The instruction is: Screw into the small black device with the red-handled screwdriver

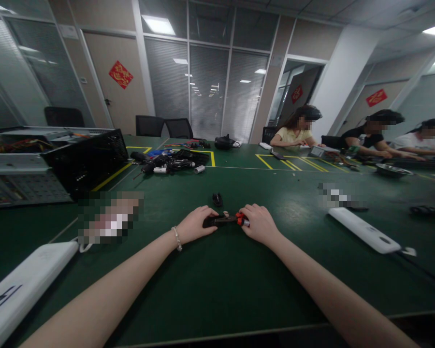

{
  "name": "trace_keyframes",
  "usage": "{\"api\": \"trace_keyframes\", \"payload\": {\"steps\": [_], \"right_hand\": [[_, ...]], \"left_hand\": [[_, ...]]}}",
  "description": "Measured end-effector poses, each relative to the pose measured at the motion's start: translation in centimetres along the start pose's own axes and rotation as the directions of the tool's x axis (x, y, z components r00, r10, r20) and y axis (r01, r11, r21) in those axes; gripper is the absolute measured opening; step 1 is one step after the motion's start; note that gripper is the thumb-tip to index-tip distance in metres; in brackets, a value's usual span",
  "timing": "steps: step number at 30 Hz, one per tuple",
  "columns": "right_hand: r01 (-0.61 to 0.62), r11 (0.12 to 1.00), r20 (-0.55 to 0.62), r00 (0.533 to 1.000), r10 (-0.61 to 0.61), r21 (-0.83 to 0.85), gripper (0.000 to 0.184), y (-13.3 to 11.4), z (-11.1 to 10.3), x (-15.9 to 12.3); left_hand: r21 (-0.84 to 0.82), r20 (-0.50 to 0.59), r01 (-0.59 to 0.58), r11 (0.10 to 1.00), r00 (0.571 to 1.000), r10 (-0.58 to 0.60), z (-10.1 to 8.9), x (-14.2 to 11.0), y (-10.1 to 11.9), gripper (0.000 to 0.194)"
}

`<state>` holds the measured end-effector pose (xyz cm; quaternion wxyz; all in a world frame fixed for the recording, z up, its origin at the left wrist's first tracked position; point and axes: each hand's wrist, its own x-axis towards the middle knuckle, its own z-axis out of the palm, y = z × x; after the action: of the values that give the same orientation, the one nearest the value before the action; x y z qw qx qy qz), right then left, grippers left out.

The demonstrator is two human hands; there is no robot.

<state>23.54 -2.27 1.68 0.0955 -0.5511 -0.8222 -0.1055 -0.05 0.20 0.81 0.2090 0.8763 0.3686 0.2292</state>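
My right hand (259, 223) is closed round the red handles of a pair of pliers (229, 219), whose dark jaws point left. Between the fingertips and thumb of my left hand (195, 224) is a small black item (209, 221). Its kind is too dark to make out. The jaws reach up to this black item; whether they grip it I cannot tell. A tiny pale piece (226, 213) shows just above the jaws. Just beyond my hands, a small black coiled cable (217, 199) lies on the green table (217, 290).
An open computer case (90, 164) stands at the left. Tangled black cables and tools (177, 162) lie farther back. White power banks or similar devices lie left (32, 280) and right (364, 229). A metal bowl (393, 170) and several co-workers (297, 133) are at the far right.
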Motion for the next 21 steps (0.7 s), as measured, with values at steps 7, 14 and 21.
{"api": "trace_keyframes", "payload": {"steps": [7,14,21], "right_hand": [[0.012,1.0,-0.038,0.999,-0.011,0.012,0.026,0.07,0.16,-0.07],[0.006,1.0,-0.026,1.0,-0.006,0.008,0.035,0.0,0.01,-0.3],[-0.001,0.999,-0.01,1.0,0.002,0.034,0.036,0.09,-0.4,-0.25]], "left_hand": [[0.029,-0.02,-0.031,0.999,0.999,0.031,0.11,-0.01,-0.02,0.03],[0.03,-0.003,-0.004,1.0,1.0,0.004,0.01,-0.01,0.02,0.03],[0.015,-0.005,-0.012,1.0,1.0,0.012,0.14,0.0,-0.21,0.031]]}}
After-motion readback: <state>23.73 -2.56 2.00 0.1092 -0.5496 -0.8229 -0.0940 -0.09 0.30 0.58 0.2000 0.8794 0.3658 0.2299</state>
